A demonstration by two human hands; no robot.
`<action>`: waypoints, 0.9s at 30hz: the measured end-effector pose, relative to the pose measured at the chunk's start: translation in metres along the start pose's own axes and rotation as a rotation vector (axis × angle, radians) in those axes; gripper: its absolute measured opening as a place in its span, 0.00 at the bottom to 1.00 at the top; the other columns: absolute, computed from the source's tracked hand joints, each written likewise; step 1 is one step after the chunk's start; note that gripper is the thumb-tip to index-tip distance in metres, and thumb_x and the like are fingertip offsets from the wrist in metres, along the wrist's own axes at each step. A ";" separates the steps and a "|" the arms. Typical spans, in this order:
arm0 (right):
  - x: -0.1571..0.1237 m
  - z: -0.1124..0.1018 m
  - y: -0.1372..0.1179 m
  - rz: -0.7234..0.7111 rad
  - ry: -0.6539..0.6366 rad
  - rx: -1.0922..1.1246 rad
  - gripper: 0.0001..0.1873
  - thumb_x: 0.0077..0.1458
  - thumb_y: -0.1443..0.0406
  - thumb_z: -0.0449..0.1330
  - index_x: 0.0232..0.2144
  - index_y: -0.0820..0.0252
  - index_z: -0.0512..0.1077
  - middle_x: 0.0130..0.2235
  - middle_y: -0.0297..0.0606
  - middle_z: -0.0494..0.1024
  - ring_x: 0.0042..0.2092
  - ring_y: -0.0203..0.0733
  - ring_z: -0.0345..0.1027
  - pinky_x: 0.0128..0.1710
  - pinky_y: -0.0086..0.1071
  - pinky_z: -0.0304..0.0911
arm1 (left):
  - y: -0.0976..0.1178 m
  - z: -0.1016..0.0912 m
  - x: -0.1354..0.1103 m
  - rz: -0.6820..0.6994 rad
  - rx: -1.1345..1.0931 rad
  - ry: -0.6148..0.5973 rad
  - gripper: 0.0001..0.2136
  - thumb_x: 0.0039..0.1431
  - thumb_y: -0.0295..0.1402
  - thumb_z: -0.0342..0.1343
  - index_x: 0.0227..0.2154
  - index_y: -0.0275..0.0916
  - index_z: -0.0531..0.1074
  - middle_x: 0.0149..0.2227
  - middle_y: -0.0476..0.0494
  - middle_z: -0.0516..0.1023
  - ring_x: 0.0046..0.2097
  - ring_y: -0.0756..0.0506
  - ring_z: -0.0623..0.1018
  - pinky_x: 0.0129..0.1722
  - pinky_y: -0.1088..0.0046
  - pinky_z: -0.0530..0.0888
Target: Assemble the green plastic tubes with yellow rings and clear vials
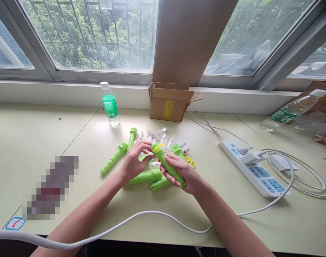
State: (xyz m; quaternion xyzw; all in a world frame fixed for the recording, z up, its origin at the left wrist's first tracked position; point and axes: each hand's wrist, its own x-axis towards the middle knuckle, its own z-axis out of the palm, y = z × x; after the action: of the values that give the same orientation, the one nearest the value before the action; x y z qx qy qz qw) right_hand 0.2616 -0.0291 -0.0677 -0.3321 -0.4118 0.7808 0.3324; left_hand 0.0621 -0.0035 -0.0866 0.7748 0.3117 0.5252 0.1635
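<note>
Your right hand (183,170) grips the green handle (169,166) while your left hand (136,159), pinch unclear, apparently works at the handle's yellow-banded end (155,147), calling for steadiness next.

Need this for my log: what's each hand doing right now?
Right hand: closed around a green tube.
Left hand: partly curled by the tube's threaded end; grip cannot be told.

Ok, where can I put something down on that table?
Left of the standing bottle, or between the right hand and power strip. Green handles and clear pieces crowd around that hand and the left hand; cables crowd the strip.
</note>
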 end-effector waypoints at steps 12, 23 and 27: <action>0.004 0.001 0.007 0.001 0.008 -0.028 0.16 0.61 0.53 0.53 0.35 0.61 0.67 0.27 0.37 0.77 0.15 0.27 0.56 0.14 0.23 0.48 | 0.000 -0.001 0.001 0.008 0.037 -0.020 0.07 0.57 0.29 0.61 0.35 0.38 0.68 0.43 0.41 0.74 0.42 0.47 0.76 0.36 0.68 0.80; -0.001 0.007 0.000 0.016 0.002 -0.044 0.14 0.56 0.56 0.61 0.37 0.58 0.64 0.29 0.32 0.76 0.13 0.25 0.55 0.09 0.20 0.45 | -0.001 0.000 -0.002 -0.024 -0.021 -0.075 0.17 0.52 0.33 0.64 0.43 0.39 0.67 0.47 0.38 0.72 0.48 0.43 0.75 0.37 0.66 0.80; 0.001 0.002 0.002 -0.011 0.008 -0.013 0.12 0.56 0.57 0.61 0.35 0.59 0.65 0.27 0.33 0.75 0.14 0.27 0.59 0.10 0.20 0.50 | -0.003 0.001 -0.002 -0.029 -0.031 -0.074 0.15 0.53 0.31 0.64 0.42 0.39 0.67 0.47 0.39 0.72 0.48 0.44 0.75 0.37 0.67 0.80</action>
State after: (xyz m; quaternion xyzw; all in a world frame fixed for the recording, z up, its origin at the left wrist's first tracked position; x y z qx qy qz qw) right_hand 0.2590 -0.0296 -0.0686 -0.3349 -0.4172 0.7751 0.3362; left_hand 0.0619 -0.0027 -0.0905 0.7864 0.3086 0.4985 0.1944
